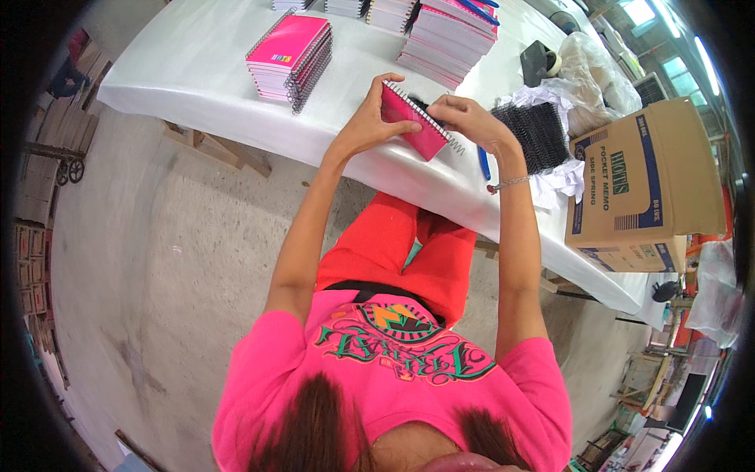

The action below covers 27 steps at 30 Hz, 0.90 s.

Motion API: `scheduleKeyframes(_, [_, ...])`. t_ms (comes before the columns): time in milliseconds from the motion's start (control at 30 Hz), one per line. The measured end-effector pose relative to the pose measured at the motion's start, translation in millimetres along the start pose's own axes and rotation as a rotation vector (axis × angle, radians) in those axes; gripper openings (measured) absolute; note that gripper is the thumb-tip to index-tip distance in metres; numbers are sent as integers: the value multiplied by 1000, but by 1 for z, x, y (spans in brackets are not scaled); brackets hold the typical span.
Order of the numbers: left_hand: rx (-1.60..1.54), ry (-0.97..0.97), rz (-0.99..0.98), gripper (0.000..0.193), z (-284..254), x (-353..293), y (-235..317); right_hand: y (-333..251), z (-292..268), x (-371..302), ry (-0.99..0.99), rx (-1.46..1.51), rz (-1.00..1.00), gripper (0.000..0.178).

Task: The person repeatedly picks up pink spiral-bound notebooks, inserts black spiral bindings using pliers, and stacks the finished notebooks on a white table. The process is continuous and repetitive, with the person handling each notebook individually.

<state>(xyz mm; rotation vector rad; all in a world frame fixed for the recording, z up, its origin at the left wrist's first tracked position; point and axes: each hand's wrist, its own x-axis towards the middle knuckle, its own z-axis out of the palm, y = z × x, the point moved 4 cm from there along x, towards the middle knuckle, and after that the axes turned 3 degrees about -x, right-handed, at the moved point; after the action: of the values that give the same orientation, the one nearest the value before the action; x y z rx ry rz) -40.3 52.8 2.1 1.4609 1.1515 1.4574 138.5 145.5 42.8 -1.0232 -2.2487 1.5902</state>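
Observation:
A small pink notebook (423,141) is tilted up over the table's front edge. My left hand (374,119) is closed around its left end, the thumb on the pink cover and the fingers behind. A dark spiral wire (458,147) runs along the punched upper edge, its loose end sticking out past the right corner. At that edge my right hand (476,123) is closed in a pinch on the wire; the fingertips are partly hidden. Beside my right wrist lies a blue tool-like handle (484,164), partly covered. A pile of black spiral wires (536,135) sits right of that hand.
Spiral-bound pink notebooks (289,49) are stacked at the left of the white-covered table (197,79). A taller stack of pink pads (447,46) stands at the back. To the right are crumpled clear plastic (602,82), white paper scraps (554,187) and an open cardboard box (629,181).

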Motion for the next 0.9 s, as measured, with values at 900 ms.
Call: scheduleKeyframes(900, [-131,316,43,25,-4,-18,10,50,11,-119,1099,-544,-35,64])
